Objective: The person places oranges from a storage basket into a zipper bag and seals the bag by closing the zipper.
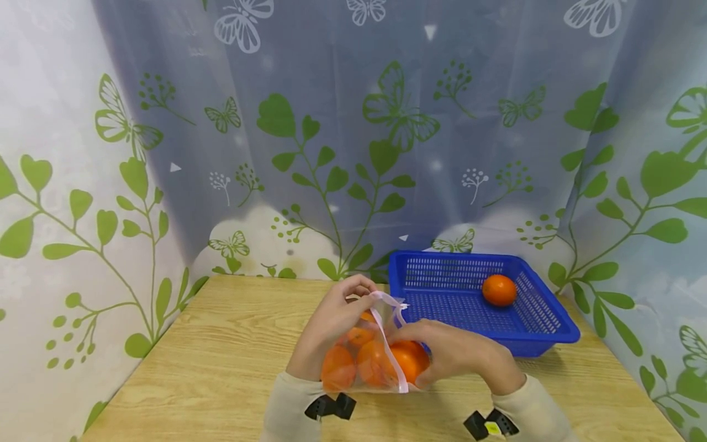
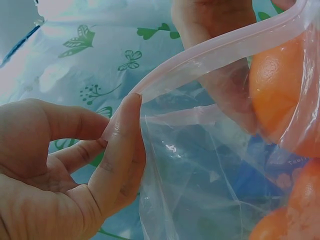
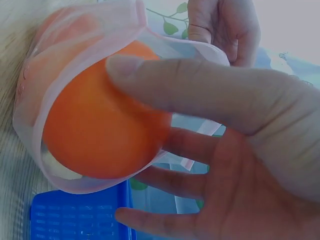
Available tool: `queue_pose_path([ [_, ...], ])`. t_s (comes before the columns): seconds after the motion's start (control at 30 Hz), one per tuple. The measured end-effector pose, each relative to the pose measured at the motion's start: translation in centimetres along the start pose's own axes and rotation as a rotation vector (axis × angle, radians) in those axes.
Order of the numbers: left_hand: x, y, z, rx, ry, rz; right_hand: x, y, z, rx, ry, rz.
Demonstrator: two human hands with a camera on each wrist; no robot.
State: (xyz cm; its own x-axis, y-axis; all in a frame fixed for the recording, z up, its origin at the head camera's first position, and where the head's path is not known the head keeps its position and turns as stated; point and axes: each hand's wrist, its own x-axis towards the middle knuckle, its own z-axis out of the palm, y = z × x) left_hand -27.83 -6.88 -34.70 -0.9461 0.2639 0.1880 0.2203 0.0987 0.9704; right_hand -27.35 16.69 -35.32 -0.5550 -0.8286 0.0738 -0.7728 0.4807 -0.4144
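Observation:
A clear zip bag with a pinkish rim (image 1: 391, 356) holds several oranges (image 1: 338, 368) on the table. My left hand (image 1: 338, 313) pinches the bag's rim at its far corner; in the left wrist view the thumb and fingers (image 2: 131, 115) meet on the pink strip (image 2: 200, 55). At the bag's mouth, my right hand (image 1: 461, 353) holds an orange (image 1: 410, 362). The right wrist view has the thumb on top of that orange (image 3: 107, 120), which sits within the rim, the other fingers (image 3: 172, 182) spread at its side.
A blue perforated basket (image 1: 442, 313) stands behind and right of the bag, with one orange (image 1: 499, 290) inside toward its right. The wooden table (image 1: 221, 344) extends to the left, and a patterned curtain (image 1: 342, 123) hangs behind it.

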Motion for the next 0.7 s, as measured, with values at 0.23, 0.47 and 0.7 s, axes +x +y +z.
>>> queue_pose_path([
  [0.23, 0.0, -0.1, 0.0, -0.005, -0.013, 0.012, 0.0, -0.1, 0.5, -0.042, 0.042, -0.003],
  [0.47, -0.1, 0.1, -0.1, -0.013, -0.017, 0.004, 0.9, 0.0, 0.8, -0.052, 0.133, -0.079],
  [0.7, -0.1, 0.1, -0.1, -0.031, -0.026, -0.002, 1.2, 0.3, 0.9, -0.036, 0.214, -0.004],
])
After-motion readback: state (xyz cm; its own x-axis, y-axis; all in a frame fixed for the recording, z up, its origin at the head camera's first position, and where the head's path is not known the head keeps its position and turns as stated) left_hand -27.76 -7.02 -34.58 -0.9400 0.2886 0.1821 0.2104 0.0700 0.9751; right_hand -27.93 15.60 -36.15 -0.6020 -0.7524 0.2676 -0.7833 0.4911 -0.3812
